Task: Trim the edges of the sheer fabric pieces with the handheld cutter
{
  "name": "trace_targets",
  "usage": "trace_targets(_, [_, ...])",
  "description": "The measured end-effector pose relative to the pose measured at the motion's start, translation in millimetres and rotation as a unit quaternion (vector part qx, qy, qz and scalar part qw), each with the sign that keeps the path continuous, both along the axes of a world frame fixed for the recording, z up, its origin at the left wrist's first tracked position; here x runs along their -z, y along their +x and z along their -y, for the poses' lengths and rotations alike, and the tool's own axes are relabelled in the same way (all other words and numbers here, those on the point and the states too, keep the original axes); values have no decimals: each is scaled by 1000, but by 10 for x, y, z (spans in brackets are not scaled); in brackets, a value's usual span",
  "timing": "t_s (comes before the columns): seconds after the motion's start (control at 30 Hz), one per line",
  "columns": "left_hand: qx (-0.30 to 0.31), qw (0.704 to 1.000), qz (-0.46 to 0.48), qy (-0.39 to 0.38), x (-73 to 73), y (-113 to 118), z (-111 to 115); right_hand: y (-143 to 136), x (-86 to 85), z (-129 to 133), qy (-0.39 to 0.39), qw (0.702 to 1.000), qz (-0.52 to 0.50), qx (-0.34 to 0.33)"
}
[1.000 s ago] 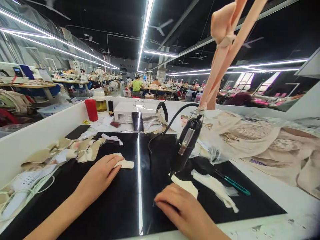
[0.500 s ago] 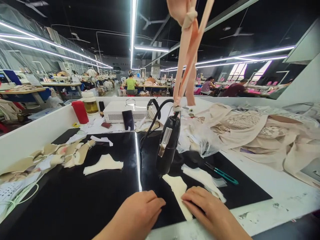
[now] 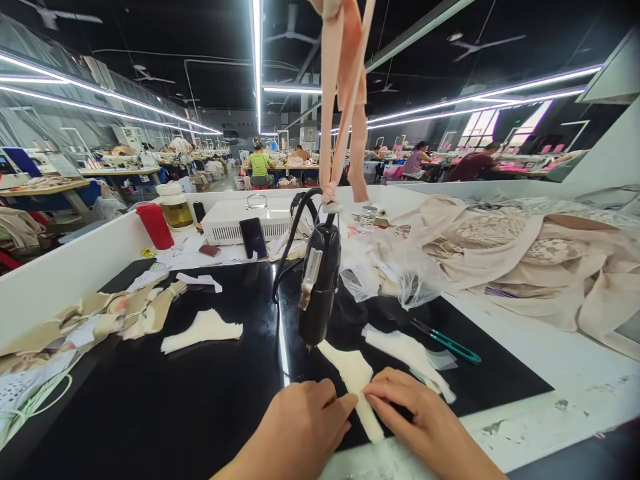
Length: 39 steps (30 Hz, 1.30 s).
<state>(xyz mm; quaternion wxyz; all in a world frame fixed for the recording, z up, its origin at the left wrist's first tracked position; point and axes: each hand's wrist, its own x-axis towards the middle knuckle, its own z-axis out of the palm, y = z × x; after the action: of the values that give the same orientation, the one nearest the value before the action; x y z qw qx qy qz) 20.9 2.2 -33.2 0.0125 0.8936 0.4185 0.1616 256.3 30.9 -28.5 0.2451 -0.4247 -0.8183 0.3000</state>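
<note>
A cream fabric piece (image 3: 355, 370) lies on the black work mat, between my two hands. My left hand (image 3: 310, 423) is closed, with its thumb and forefinger at the left edge of the piece's narrow part. From the opposite side my right hand (image 3: 417, 410) pinches the right edge, its fingertips close to the left ones. Just above the fabric hangs a black handheld tool (image 3: 320, 287) with a metal lever and a small tip, tied to peach fabric straps (image 3: 343, 100). Beside my right hand rests a stack of white fabric pieces (image 3: 407, 353).
Teal thread snips (image 3: 450, 343) lie at the right of the black mat (image 3: 200, 400). More cream pieces (image 3: 203, 330) are on the left. A white box (image 3: 235, 223), a phone (image 3: 253, 238) and a red cylinder (image 3: 154, 227) stand behind. Beige garments (image 3: 530, 267) are heaped right.
My left hand has moved right to the fabric's edge and now touches it. My right hand has stayed at the fabric. The view has shifted slightly, and the hanging tool appears further left.
</note>
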Motion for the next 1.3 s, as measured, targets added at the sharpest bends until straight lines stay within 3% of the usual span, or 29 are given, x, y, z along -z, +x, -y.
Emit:
trace_targets(0.13, [-4, 1000, -16, -10, 31, 24, -4, -37, -40, -4, -2, 1000, -17, 23])
trace_targets(0.37, [-3, 999, 19, 49, 155, 7, -58, -81, -131, -98, 16, 994, -63, 91])
trace_targets(0.63, [4, 996, 36, 80, 171, -8, -86, -181, -213, -298, -15, 965, -185, 186])
trace_targets(0.9, [6, 999, 25, 41, 196, -17, -106, -149, -376, -198, -6, 953, -256, 163])
trace_targets(1.07, [-16, 995, 64, -79, 70, -36, -118, -173, -376, -23, 33, 957, -261, 122])
trace_targets(1.17, [-31, 951, 207, -227, -83, -69, -106, -179, -407, 60, 134, 970, -200, 41])
trace_targets(1.3, [-67, 794, 443, -411, -212, -121, -122, -224, -444, 125, 270, 954, -99, -82])
